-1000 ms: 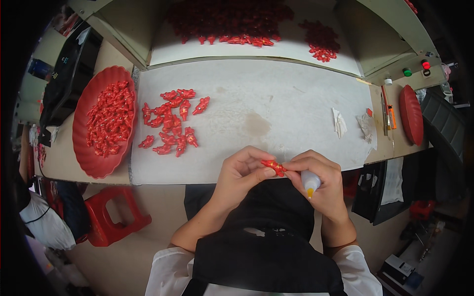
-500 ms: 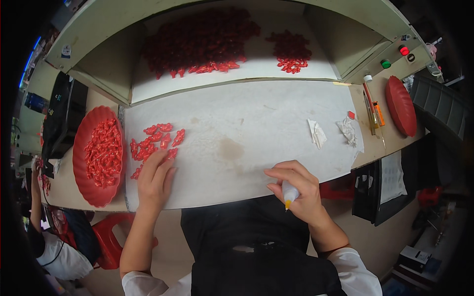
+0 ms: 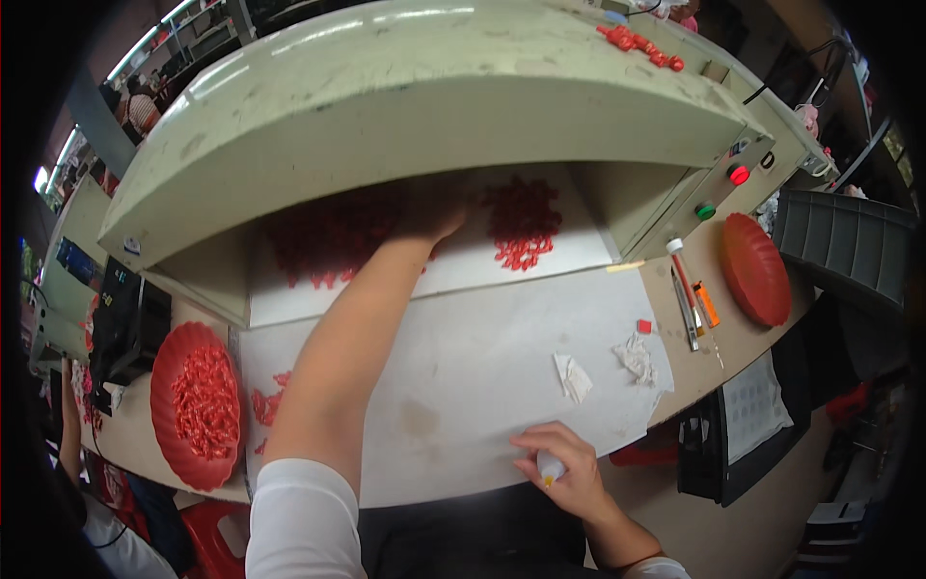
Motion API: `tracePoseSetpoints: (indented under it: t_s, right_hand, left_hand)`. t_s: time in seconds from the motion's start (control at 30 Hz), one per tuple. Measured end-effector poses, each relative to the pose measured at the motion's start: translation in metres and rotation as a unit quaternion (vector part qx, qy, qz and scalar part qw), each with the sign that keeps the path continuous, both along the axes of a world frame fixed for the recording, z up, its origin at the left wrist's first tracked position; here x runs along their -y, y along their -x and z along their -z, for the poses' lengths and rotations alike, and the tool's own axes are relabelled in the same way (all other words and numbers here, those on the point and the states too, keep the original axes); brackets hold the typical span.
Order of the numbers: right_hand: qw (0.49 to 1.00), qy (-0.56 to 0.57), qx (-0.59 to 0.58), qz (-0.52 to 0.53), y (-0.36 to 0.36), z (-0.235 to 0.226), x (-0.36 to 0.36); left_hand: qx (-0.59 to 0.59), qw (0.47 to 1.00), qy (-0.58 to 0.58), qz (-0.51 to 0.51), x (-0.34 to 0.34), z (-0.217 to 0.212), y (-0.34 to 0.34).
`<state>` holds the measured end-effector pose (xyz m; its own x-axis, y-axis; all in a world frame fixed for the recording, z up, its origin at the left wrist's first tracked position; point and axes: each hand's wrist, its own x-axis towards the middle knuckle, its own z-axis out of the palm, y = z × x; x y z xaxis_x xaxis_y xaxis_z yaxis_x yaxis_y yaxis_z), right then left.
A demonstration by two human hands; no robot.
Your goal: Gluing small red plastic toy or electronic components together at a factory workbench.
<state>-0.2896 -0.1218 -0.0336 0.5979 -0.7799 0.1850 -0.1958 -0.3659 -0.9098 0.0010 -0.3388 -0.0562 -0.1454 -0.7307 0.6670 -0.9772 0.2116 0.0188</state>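
Note:
My left hand (image 3: 439, 218) reaches deep into the pale green box-like cabinet (image 3: 482, 121), between a large dark heap of glossy red pieces (image 3: 323, 241) and a smaller red pile (image 3: 522, 224). Its fingers are lost in shadow. Low at the front, my right hand (image 3: 576, 480) grips a small white squeeze bottle (image 3: 551, 466) with a yellow tip, held over the front of the white sheet (image 3: 463, 376). More red pieces (image 3: 266, 405) lie on the sheet's left side, partly hidden behind my left arm.
At left stands a red scalloped dish (image 3: 164, 425) of red pieces, beside a black box (image 3: 130, 323). Crumpled tissue (image 3: 635, 359), a knife (image 3: 687, 309), an orange lighter-like item (image 3: 707, 304) and another red dish (image 3: 755, 270) are at right. Red pieces (image 3: 641, 46) sit atop the cabinet.
My left hand has left the red pieces on the sheet and gone forward into the cabinet. The view has shifted, showing the cabinet's top. My right hand still holds the bottle.

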Motion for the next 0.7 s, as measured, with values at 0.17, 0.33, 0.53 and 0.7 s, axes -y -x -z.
tracePoseSetpoints:
  t_s: [0.17, 0.33, 0.53, 0.7]
  right_hand:
    - [1.000, -0.004, 0.007, 0.003, 0.011, 0.003, 0.009]
    - [1.000, -0.004, 0.012, -0.018, 0.002, 0.005, 0.000]
    - [0.999, 0.018, 0.017, -0.022, -0.003, 0.000, -0.017]
    - [0.999, 0.036, 0.013, -0.038, -0.004, -0.011, -0.025]
  left_hand:
    - [0.017, 0.992, -0.110, 0.055, -0.013, -0.006, 0.000]
    - [-0.029, 0.978, -0.158, 0.130, -0.048, -0.008, -0.022]
    - [-0.004, 0.986, -0.155, 0.053, -0.053, -0.001, -0.010]
    - [0.098, 0.994, -0.031, 0.039, -0.058, 0.000, 0.003]
